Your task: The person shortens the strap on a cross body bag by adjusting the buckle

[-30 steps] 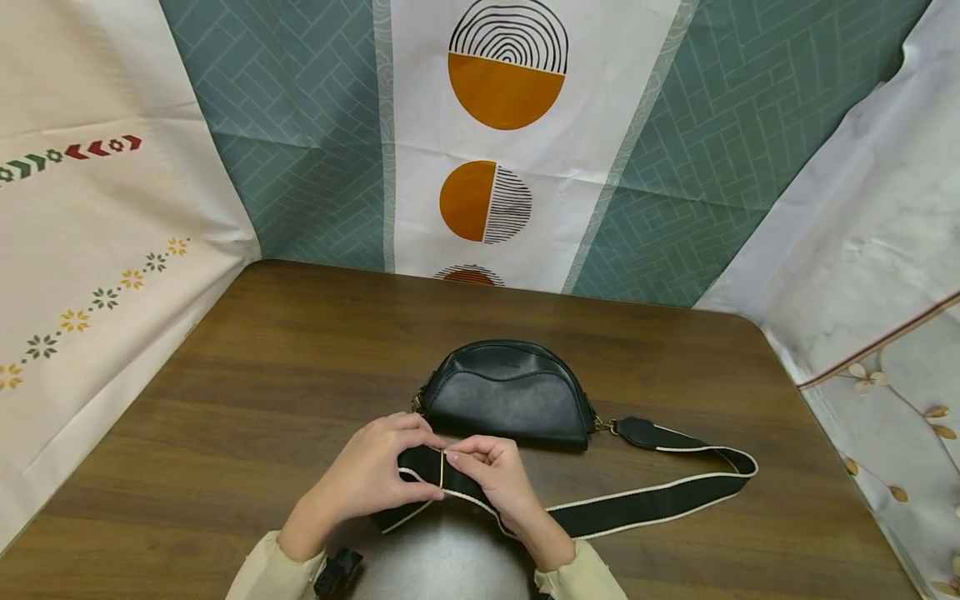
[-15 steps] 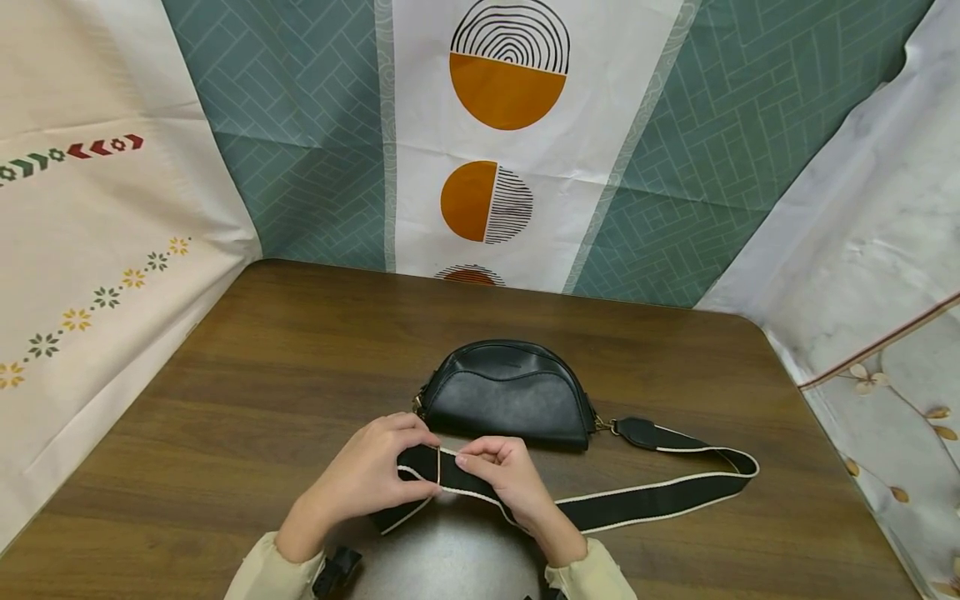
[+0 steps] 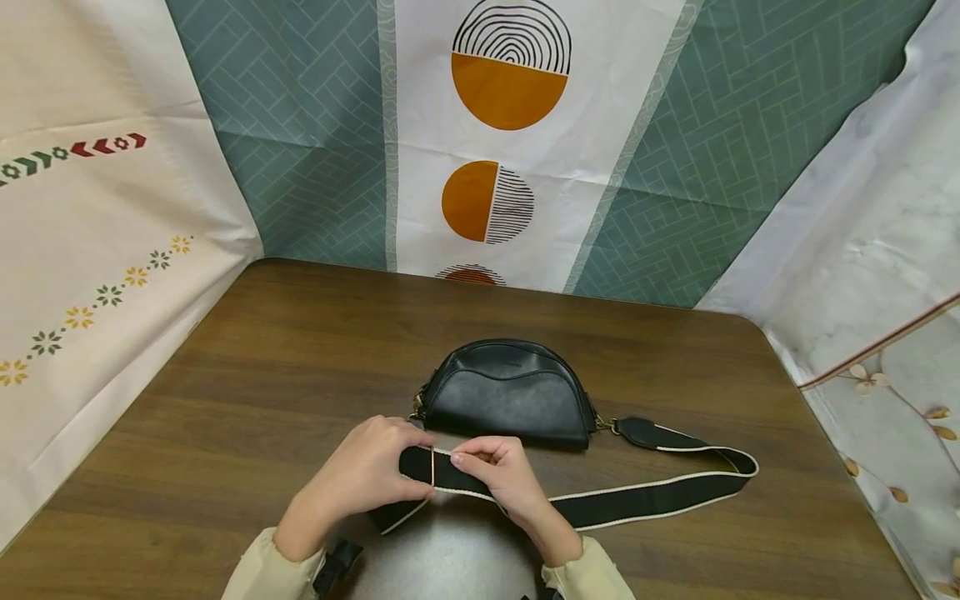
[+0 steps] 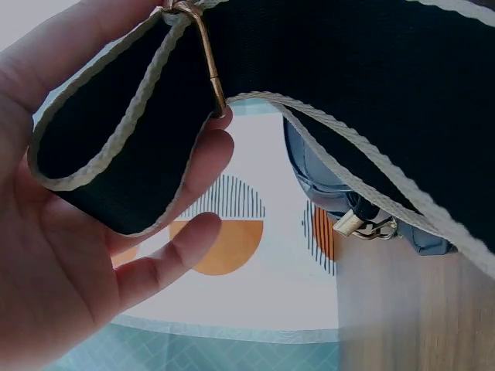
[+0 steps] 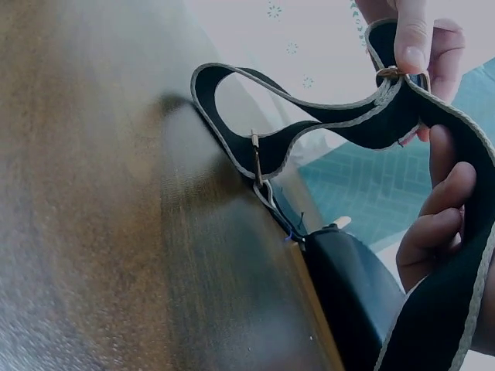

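Note:
My left hand (image 3: 360,471) pinches a thin gold-coloured slider buckle (image 3: 432,467) between thumb and finger, one at each end. Through it runs a black bag strap (image 3: 660,500) with cream edges. Inside the left palm, the left wrist view shows the strap folded into a loop (image 4: 116,154). Just right of the buckle, my right hand (image 3: 502,475) grips the strap between thumb and fingers. A second, larger strap loop (image 5: 205,97) hangs near the table in the right wrist view. Behind both hands sits a black half-moon handbag (image 3: 510,400), with the strap clipped to its right end.
The brown wooden table (image 3: 315,333) runs back to a patterned curtain (image 3: 315,192). Pale cloths hang along both sides. A shiny grey patch (image 3: 450,558) shows at the front, between the forearms. A metal clasp (image 4: 360,224) is at the bag's end.
The left hand and buckle have shifted slightly left along the strap. A small gap has opened between the buckle and the right fingertips. The bag has stayed put.

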Available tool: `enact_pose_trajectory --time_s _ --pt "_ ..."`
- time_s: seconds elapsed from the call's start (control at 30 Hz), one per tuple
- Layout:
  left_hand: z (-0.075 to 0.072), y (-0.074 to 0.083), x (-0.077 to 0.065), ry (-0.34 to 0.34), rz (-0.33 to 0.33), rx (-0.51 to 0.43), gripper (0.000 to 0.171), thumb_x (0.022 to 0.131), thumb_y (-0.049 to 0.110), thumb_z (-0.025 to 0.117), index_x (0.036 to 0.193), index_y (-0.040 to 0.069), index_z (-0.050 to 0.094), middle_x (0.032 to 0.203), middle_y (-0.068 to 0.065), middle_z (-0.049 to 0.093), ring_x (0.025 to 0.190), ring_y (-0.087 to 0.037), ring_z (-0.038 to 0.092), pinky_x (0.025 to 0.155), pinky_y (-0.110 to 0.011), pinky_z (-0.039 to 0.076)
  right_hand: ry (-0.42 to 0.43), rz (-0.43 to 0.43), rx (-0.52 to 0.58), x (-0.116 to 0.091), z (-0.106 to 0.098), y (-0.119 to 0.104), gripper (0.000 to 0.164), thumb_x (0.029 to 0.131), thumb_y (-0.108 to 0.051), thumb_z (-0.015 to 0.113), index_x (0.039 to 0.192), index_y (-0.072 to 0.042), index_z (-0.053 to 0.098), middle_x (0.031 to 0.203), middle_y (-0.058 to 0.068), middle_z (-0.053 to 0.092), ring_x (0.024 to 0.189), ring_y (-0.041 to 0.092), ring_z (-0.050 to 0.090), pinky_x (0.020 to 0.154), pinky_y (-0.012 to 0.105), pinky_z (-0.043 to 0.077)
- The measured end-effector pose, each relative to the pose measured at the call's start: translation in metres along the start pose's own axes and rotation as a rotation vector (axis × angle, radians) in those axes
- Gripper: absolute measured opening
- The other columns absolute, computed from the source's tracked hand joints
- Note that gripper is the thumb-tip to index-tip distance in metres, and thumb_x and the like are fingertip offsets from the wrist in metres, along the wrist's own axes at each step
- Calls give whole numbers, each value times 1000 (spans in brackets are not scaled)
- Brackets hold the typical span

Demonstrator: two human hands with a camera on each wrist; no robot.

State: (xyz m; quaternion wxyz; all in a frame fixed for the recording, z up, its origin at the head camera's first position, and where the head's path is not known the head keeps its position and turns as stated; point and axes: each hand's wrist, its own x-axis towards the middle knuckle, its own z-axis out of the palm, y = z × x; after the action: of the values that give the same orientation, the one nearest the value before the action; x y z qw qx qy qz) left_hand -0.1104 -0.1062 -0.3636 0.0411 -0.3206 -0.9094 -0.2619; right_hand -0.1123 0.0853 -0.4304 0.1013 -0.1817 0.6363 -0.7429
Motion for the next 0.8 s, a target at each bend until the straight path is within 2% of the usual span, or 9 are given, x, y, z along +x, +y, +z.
enact_pose_trajectory --time_s 0.4,0.63,0.8 --pt "5 1 2 36 114 13 34 57 31 81 86 15 70 81 8 64 75 -9 57 69 -32 44 6 9 6 2 8 3 22 82 4 58 86 25 53 73 -8 62 69 3 57 62 17 45" --pt "11 -3 3 30 145 -103 38 60 23 81 94 9 70 89 4 65 82 -10 57 75 -30 45 31 59 16 3 10 2 24 83 2 58 88 25 52 71 -8 62 67 4 57 61 17 45" --pt "12 -7 2 51 172 -151 36 61 21 81 90 4 69 88 1 65 81 -12 57 73 -28 46 35 135 14 1 5 -1 30 85 -5 58 91 23 52 74 -4 64 67 6 58 61 19 46"
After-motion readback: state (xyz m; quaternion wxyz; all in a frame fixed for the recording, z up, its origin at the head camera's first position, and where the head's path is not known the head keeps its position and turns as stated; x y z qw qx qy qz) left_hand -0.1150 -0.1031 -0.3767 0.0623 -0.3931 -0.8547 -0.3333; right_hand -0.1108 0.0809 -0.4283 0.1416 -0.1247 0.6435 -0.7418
